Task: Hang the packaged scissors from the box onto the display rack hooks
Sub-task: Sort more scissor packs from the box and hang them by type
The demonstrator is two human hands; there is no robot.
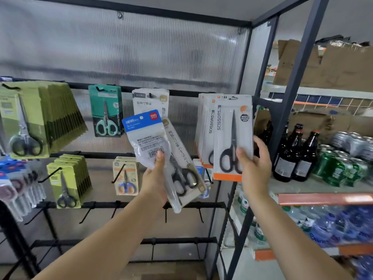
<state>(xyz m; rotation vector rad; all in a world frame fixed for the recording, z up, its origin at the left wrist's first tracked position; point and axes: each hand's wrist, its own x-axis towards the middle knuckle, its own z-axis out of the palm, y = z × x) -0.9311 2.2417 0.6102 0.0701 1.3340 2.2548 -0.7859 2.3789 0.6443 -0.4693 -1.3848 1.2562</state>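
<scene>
My left hand (pixel 156 179) grips two scissor packs fanned out: a clear pack with a blue header (pixel 146 136) in front and a white pack with black-handled scissors (pixel 184 170) behind it. My right hand (pixel 255 168) holds a grey pack with an orange bottom strip and the word SCISSORS (pixel 232 126) by its lower part, up against a row of matching packs (pixel 205 126) on the display rack's top-right hook. The pack's top sits at the hook (pixel 234 97); whether it hangs on it I cannot tell. The box is out of view.
On the rack hang olive-green packs (pixel 54 116), a teal pack (pixel 106 110), a white pack (pixel 150 100), smaller green packs (pixel 69 178) and a beige pack (pixel 126 177). Bare hooks (pixel 88 212) line the lower bars. At right, a shelf carries brown bottles (pixel 294 156), green cans (pixel 339 168) and cardboard boxes (pixel 333 65).
</scene>
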